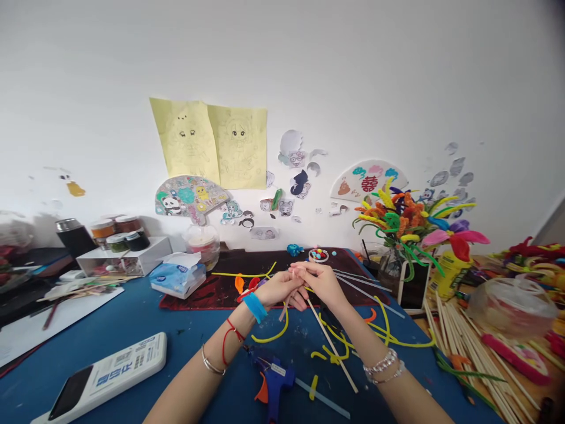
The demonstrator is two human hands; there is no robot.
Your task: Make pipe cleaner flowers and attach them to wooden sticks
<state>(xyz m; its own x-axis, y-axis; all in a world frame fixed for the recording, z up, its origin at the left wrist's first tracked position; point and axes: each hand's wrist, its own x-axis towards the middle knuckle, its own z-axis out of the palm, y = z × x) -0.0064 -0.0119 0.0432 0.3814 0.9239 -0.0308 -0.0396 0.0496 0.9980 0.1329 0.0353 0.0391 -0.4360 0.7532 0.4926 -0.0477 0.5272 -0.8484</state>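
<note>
My left hand [281,288] and my right hand [321,282] meet over the middle of the table, fingertips pinched together. Whatever small thing sits between them is mostly hidden by the fingers. A wooden stick [332,345] slants from just under the hands toward the lower right; I cannot tell whether a hand holds it. Yellow pipe cleaners [272,338] curve below and around the hands. Nearer to me lies a blue glue gun [276,377] with an orange trigger, and a clear glue stick [322,398] beside it.
On the left are a white power bank-like device [110,377] and a tissue pack [178,277]. A small bowl of pompoms [318,255] stands behind the hands. To the right are a vase of pipe-cleaner flowers [392,259], an upright phone [414,285] and many wooden sticks [474,347].
</note>
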